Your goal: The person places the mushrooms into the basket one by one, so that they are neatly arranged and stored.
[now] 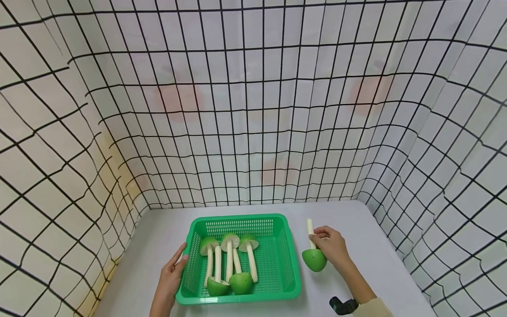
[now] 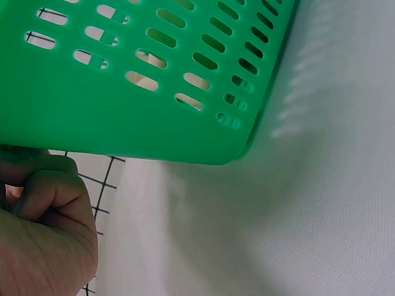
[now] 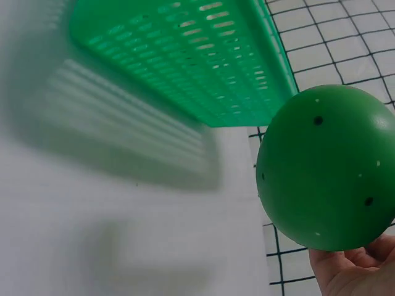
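Observation:
A green plastic basket [image 1: 294, 264] stands on the white table, with several toy mushrooms [image 1: 240, 283] lying in it, green caps and pale stems. My left hand [image 1: 169, 278] grips the basket's left rim; in the left wrist view its curled fingers [image 2: 52, 185] are at the basket's edge, partly cut off by the frame. To the right of the basket, my right hand [image 1: 332, 247] pinches another toy mushroom [image 1: 314, 260] by its stem, cap down. Seen from the right wrist, the dotted green cap [image 3: 327, 169] hides much of that hand [image 3: 358, 271].
Black grid netting [image 1: 253, 110] over pale walls encloses the table [image 1: 356, 220] at the back and both sides. A small black device [image 1: 342, 306] is by the right wrist, near the front edge of the view. The mushrooms lie mostly in the basket's left and middle.

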`<state>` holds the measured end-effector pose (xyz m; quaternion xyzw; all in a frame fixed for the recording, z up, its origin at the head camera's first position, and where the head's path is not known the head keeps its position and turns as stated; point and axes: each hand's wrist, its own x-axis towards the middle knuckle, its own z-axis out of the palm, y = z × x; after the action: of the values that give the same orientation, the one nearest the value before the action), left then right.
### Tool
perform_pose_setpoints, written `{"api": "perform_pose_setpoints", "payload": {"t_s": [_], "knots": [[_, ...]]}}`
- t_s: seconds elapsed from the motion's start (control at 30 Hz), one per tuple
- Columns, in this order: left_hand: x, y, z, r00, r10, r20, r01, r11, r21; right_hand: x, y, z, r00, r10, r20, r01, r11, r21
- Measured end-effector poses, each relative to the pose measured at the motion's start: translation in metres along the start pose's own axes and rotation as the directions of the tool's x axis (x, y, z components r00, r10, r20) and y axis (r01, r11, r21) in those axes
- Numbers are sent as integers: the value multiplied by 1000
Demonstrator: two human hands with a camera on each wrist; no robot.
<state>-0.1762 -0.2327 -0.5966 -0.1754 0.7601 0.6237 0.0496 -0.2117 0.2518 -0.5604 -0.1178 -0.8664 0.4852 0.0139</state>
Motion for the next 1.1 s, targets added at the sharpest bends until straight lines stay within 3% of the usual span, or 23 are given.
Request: {"api": "perform_pose_setpoints", "payload": {"t_s": [0.6,1.1], "knots": [[4,-1,1,1000,3,-13,-3,1000,-30,0,-42,20,999,-37,24,33,987,155],[0,1,-1,1000,-6,1,6,1000,-23,-11,-73,65,993,-83,79,61,968,243]]}}
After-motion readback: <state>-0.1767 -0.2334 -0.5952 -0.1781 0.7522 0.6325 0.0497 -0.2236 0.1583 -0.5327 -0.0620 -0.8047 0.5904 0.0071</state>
